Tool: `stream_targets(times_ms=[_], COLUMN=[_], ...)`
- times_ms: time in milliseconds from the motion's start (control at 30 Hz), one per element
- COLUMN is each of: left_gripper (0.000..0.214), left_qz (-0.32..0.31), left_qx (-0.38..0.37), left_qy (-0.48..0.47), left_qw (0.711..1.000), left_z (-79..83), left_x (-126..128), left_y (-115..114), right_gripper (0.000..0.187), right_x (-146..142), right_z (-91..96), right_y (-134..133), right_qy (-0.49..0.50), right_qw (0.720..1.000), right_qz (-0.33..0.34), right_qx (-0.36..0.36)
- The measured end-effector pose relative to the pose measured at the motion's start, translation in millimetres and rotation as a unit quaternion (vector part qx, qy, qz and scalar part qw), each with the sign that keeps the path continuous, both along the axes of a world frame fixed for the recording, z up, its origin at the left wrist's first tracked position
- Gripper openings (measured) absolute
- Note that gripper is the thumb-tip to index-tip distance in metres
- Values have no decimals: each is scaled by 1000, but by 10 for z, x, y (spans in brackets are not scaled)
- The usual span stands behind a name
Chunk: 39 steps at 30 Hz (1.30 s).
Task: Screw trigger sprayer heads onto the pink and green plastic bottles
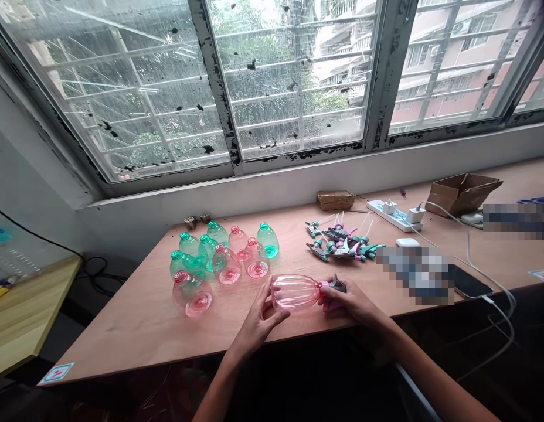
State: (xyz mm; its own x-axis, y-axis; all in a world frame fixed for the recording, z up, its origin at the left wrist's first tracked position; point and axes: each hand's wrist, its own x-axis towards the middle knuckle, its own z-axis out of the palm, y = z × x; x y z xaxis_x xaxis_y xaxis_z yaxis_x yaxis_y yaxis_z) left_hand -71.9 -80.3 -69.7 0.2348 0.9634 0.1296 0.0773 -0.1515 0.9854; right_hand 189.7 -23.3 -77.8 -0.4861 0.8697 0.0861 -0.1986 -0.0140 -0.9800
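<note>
A clear pink plastic bottle [296, 292] lies sideways between my hands above the table's front edge. My left hand [265, 313] is wrapped around its base end. At the neck, my right hand [344, 299] grips a pink and grey trigger spray head [337, 285], which meets the bottle's mouth; whether the threads are engaged I cannot tell. Several pink bottles [228, 266] and green bottles [267, 240] without spray heads stand to the left. Beyond my right hand is a pile of loose trigger spray heads [342, 243] with thin dip tubes.
On the wooden table [135, 328], a white power strip [395, 215] with plugs and an open cardboard box [461, 193] sit at the back right. A phone [469, 281] with a white cable [509, 293] lies near the right front edge. A small brown box [336, 200] stands by the window wall.
</note>
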Motion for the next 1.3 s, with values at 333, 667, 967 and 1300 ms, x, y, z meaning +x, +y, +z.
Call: stream_targets(times_ms=[333, 667, 967, 1300], left_gripper=[93, 89, 89, 79], left_qz=[11, 25, 33, 13], left_qx=[-4, 22, -19, 22], left_qy=[9, 79, 38, -69], left_qw=[1000, 996, 999, 997], left_z=[-46, 13, 15, 158], left_x=[-28, -16, -1, 80], left_y=[-9, -16, -4, -138], right_gripper=[34, 33, 32, 30], right_x=[-21, 6, 21, -19], right_z=[0, 1, -6, 96], right_y=[-15, 40, 48, -216], right_qy=[1, -24, -28, -99], right_qw=[1000, 1000, 1000, 988], right_qz=[3, 0, 2, -54], right_qx=[6, 7, 1, 102])
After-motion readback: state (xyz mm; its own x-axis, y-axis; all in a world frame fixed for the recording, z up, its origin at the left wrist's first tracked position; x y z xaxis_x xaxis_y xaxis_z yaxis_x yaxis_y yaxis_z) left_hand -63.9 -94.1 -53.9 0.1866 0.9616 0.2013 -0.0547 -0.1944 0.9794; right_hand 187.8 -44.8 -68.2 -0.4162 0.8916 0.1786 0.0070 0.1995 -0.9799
